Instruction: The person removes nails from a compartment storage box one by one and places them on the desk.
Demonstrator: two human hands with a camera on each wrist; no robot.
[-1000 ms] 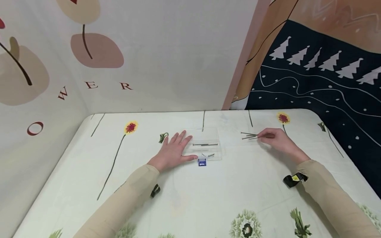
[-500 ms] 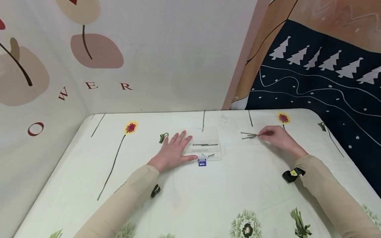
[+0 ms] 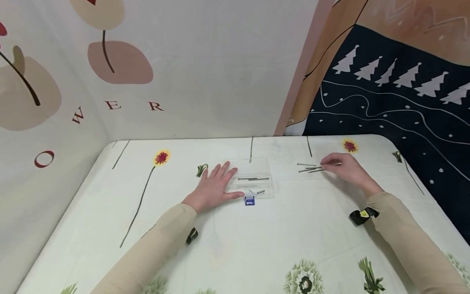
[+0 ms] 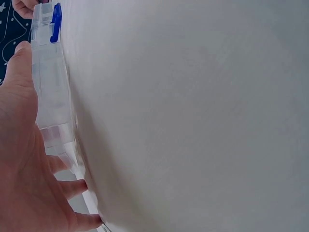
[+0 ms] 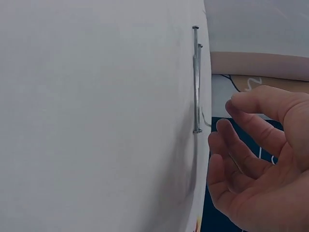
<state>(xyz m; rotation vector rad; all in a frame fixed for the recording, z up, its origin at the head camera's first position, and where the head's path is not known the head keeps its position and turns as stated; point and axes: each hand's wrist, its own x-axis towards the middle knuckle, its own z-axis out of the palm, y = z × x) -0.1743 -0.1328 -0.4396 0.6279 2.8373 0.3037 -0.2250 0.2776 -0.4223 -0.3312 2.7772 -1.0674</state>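
Note:
In the head view my left hand (image 3: 214, 188) rests with spread, straight fingers on the left side of a clear plastic box (image 3: 262, 167). Its thumb lies beside the box's blue latch (image 3: 249, 201). Long thin nails (image 3: 253, 178) and a few shorter metal pieces (image 3: 260, 192) show in the box. To the right, several loose nails (image 3: 306, 165) lie on the table. My right hand (image 3: 345, 167) is just above their right ends, fingers loosely bent. In the right wrist view the nails (image 5: 196, 82) lie apart from the fingertips (image 5: 227, 126), and nothing shows in the hand.
A white flower-print cloth (image 3: 257, 245) covers the table. A pale curtain (image 3: 220, 81) with leaf shapes and letters hangs behind it, and a dark tree-print cloth (image 3: 385, 102) hangs at the right. Black straps (image 3: 358, 218) sit at the wrists.
My right hand has lifted slightly up and away from the nails, and more of one nail shows beside the fingertips. The left hand and the box have stayed in place.

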